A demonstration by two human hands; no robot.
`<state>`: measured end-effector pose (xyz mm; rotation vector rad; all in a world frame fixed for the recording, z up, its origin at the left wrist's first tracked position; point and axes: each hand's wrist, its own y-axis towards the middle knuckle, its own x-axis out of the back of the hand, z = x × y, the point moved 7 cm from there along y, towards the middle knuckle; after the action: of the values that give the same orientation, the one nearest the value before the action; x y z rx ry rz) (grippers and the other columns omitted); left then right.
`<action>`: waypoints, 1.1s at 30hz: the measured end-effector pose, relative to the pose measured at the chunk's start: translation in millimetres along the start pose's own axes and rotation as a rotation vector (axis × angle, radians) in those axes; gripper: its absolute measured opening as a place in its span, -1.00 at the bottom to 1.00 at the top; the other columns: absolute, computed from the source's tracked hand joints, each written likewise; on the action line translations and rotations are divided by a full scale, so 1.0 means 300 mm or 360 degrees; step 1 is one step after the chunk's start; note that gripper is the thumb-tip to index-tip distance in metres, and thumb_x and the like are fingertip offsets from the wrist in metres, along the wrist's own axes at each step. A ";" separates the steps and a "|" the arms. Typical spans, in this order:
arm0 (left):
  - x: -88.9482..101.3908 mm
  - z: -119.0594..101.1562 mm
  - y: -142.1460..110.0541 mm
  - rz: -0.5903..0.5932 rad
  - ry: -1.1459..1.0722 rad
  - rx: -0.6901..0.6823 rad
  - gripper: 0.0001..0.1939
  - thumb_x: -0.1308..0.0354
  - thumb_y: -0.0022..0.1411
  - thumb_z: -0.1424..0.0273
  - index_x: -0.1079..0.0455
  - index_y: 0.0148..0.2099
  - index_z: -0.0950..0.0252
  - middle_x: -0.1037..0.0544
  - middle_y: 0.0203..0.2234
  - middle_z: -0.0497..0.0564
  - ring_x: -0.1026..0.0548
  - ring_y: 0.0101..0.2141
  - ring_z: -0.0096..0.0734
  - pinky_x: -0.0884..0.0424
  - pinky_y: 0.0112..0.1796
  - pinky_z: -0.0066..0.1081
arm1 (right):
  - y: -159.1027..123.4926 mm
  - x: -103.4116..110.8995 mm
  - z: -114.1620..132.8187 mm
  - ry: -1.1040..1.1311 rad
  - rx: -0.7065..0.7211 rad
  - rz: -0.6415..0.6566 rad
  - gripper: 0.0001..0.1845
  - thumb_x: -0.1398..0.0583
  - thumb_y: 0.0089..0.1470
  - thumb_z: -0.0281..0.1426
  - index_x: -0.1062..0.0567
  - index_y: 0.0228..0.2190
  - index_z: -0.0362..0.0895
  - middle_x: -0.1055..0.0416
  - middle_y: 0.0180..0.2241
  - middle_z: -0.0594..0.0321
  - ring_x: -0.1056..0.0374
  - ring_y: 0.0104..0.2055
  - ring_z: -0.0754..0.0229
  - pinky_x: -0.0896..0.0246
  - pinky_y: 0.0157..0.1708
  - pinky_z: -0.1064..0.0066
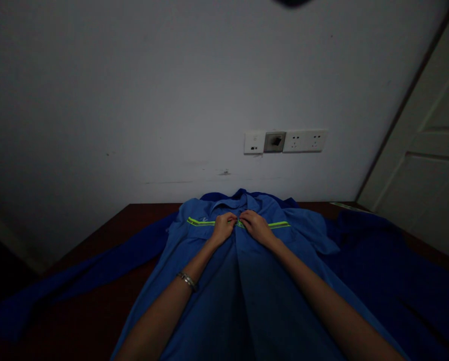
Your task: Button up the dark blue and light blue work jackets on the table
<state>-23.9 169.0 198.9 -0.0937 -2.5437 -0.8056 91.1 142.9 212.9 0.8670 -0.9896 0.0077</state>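
A light blue work shirt (194,260) with a yellow-green stripe across the chest lies front up, its collar toward the wall. Both hands meet at its front opening, just below the collar. My left hand (224,226) pinches the shirt's edge at the stripe, fingers closed. Close beside it, my right hand (255,225) has its fingers pressed together on the opposite edge. What lies between the fingertips is too small and dark to make out. Lower down, the shirt front hangs apart along a dark gap. A metal bracelet (187,281) circles my left wrist.
Darker blue garments (390,265) spread under and to the right of the shirt, and a dark blue sleeve (107,265) stretches left. All rest on a dark red table (134,213) against a wall with sockets (303,141). A pale door (427,150) stands at right.
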 end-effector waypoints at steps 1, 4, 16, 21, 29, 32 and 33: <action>0.002 -0.001 0.004 0.0015 -0.0018 0.0008 -0.84 -0.03 -0.01 0.63 -0.42 -0.41 0.38 -0.52 -0.50 -0.02 -0.45 -0.45 -0.49 -0.34 -0.35 -0.51 | 0.000 0.003 0.005 -0.0027 -0.0001 -0.0005 -0.79 -0.03 0.10 -0.44 -0.46 -0.32 -0.15 -0.38 -0.28 0.17 -0.27 -0.18 0.21 -0.18 -0.17 0.40; 0.002 0.001 0.022 0.0140 -0.0129 0.0039 -0.84 -0.04 -0.04 0.62 -0.42 -0.39 0.40 -0.50 -0.53 -0.02 -0.44 -0.47 -0.51 -0.33 -0.38 -0.53 | 0.000 0.015 0.015 -0.0132 -0.0019 0.0003 -0.80 -0.02 0.11 -0.43 -0.45 -0.33 -0.13 -0.38 -0.30 0.18 -0.26 -0.18 0.22 -0.18 -0.19 0.42; 0.015 0.023 0.042 0.0561 -0.0040 0.0339 -0.57 -0.09 -0.04 0.10 -0.35 -0.65 0.39 -0.18 -0.79 -0.14 -0.09 -0.67 -0.61 0.07 -0.63 -0.53 | 0.003 0.021 0.050 -0.0503 0.0095 0.0049 -0.79 0.01 0.13 -0.43 -0.41 -0.32 -0.14 -0.37 -0.32 0.12 -0.22 -0.22 0.15 -0.16 -0.31 0.40; 0.007 0.036 0.024 0.0509 -0.0196 0.0505 -0.60 -0.09 -0.04 0.15 -0.27 -0.69 0.38 -0.09 -0.79 -0.17 0.00 -0.68 -0.64 0.11 -0.62 -0.52 | -0.004 0.013 0.056 -0.0552 0.0154 0.0029 -0.77 0.03 0.14 -0.44 -0.42 -0.30 -0.16 -0.38 -0.30 0.10 -0.22 -0.22 0.13 -0.15 -0.29 0.38; -0.004 0.072 0.008 0.0343 -0.0487 0.0729 -0.58 -0.24 -0.22 0.09 -0.42 -0.57 0.43 -0.28 -0.74 -0.11 -0.15 -0.64 -0.60 -0.05 -0.58 -0.52 | -0.010 0.018 0.062 -0.0461 0.0235 -0.0008 -0.76 0.02 0.14 -0.43 -0.43 -0.27 -0.16 -0.38 -0.27 0.09 -0.24 -0.19 0.14 -0.19 -0.24 0.36; -0.009 0.090 0.011 0.0290 -0.0477 0.0723 -0.58 -0.25 -0.23 0.09 -0.41 -0.61 0.43 -0.28 -0.76 -0.10 -0.17 -0.66 -0.59 -0.05 -0.60 -0.52 | -0.012 0.015 0.054 -0.0406 0.0222 -0.0007 -0.75 0.03 0.14 -0.41 -0.43 -0.27 -0.14 -0.38 -0.26 0.10 -0.26 -0.19 0.16 -0.22 -0.24 0.37; -0.008 0.094 0.013 0.0262 -0.0465 0.0706 -0.59 -0.25 -0.22 0.11 -0.42 -0.61 0.43 -0.30 -0.76 -0.09 -0.19 -0.65 -0.58 -0.07 -0.60 -0.52 | -0.012 0.013 0.050 -0.0389 0.0211 -0.0003 -0.75 0.03 0.14 -0.41 -0.43 -0.26 -0.13 -0.38 -0.25 0.11 -0.27 -0.20 0.16 -0.23 -0.24 0.37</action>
<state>-32.6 188.2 179.7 -0.2898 -2.8772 -0.1614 83.8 129.4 217.2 1.0067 -1.2272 -0.0353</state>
